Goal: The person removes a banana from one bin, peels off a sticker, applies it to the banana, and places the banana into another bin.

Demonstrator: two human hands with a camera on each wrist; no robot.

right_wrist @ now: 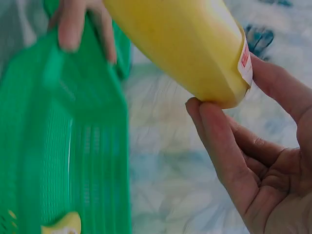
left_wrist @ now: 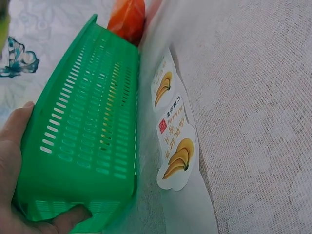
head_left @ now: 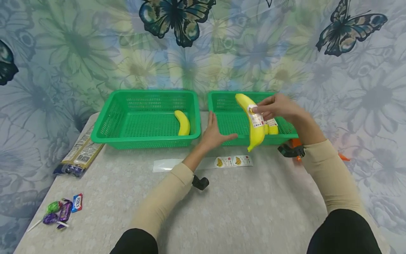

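My right hand [head_left: 279, 107] pinches a yellow banana [head_left: 257, 135] between thumb and fingertips, holding it above the right green basket [head_left: 223, 94]. A white label [head_left: 256, 119] with red print is on the banana's side, under the thumb. At that basket's near left corner is my left hand [head_left: 213, 135], fingers straight and thumb spread along the wall [left_wrist: 83, 122]. Labelled bananas [head_left: 272, 129] lie inside the right basket, partly hidden behind the held one. In the left green basket [head_left: 149, 141] rests one banana [head_left: 183, 123], with no label showing.
A backing strip with two banana labels [head_left: 234, 161] lies in front of the baskets. Wrapped sweets [head_left: 65, 211] and a snack packet [head_left: 83, 155] are along the left side. Something orange [left_wrist: 127, 20] sits beyond the right basket. A patterned cloth hangs behind.
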